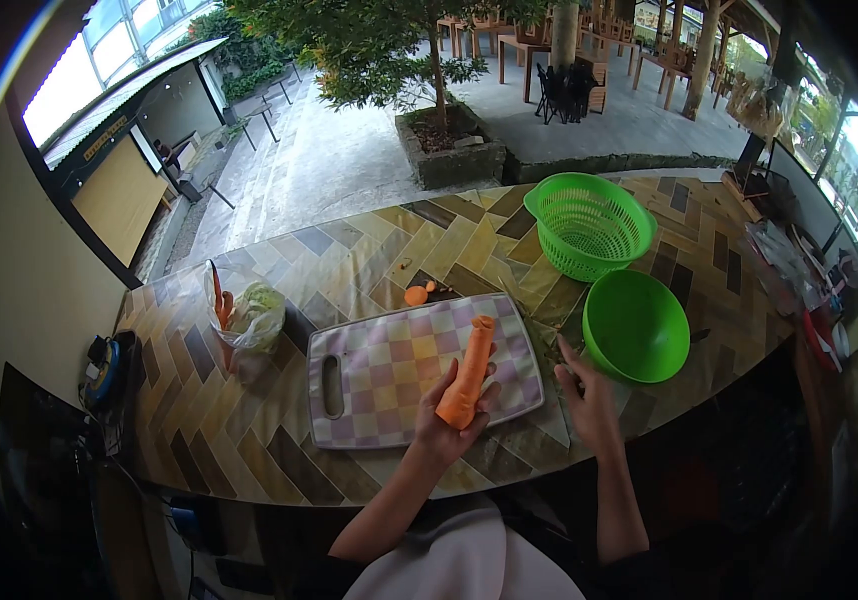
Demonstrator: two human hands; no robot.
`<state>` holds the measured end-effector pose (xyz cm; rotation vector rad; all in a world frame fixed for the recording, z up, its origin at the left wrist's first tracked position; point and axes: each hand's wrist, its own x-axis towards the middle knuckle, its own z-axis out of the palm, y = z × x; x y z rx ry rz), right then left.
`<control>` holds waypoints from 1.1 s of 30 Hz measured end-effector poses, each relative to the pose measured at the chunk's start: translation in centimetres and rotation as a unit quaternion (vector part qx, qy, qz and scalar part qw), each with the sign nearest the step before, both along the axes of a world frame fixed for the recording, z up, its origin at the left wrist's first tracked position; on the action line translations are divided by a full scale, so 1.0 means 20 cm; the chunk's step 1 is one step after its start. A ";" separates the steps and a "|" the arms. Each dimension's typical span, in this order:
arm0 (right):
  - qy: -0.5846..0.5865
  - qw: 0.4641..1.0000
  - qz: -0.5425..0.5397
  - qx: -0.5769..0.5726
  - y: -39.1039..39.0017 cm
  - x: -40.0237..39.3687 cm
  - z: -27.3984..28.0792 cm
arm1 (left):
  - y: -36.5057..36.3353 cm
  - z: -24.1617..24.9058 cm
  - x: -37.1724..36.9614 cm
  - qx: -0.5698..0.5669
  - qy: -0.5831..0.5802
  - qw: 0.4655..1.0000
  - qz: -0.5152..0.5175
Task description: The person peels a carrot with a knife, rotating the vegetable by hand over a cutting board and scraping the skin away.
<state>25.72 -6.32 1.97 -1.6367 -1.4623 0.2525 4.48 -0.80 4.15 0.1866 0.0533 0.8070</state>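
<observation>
Over the chopping board (379,390), the left hand (436,418) cradles the carrot (468,374) in curled fingers, apparently for steadiness, while whether the right hand (591,398), beside the board, grips anything is unclear.

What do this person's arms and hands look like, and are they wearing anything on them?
The left hand and right hand look ungloved, with five-fingered human shapes. Both forearms are bare, without visible cables or markings; what seems dark sleeve fabric shows near the elbows.
</observation>
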 end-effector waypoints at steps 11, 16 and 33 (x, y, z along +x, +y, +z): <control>0.078 0.978 -0.033 -0.189 0.00 0.04 0.07 | 0.06 -0.15 -0.02 0.024 0.009 0.999 -0.020; -0.060 0.992 -0.079 -0.076 0.03 0.08 -0.09 | 0.07 -0.16 -0.02 0.023 0.011 0.999 -0.021; -0.080 0.979 -0.148 -0.113 0.03 -0.02 0.03 | 0.04 -0.17 -0.04 0.000 0.016 0.999 -0.030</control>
